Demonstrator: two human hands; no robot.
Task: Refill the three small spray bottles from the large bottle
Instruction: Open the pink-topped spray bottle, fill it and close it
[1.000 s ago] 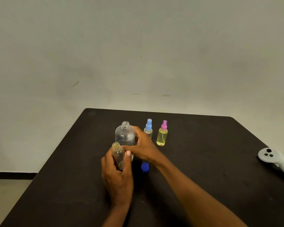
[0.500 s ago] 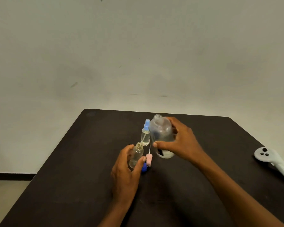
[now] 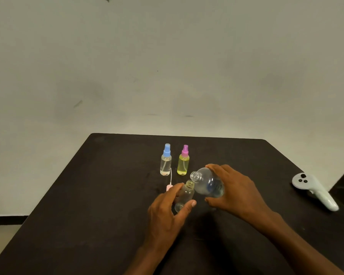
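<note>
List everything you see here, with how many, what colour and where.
table: one, black, lower view
blue-capped spray bottle: one, clear, far centre
pink-capped spray bottle: one, yellow, beside it
loose spray head: one, pale pink, lying before them
small open bottle: one, clear, left hand
large bottle: one, clear, tilted, right hand
controller: one, white, right edge
left hand: one, holds small open bottle
right hand: one, holds large bottle
</note>
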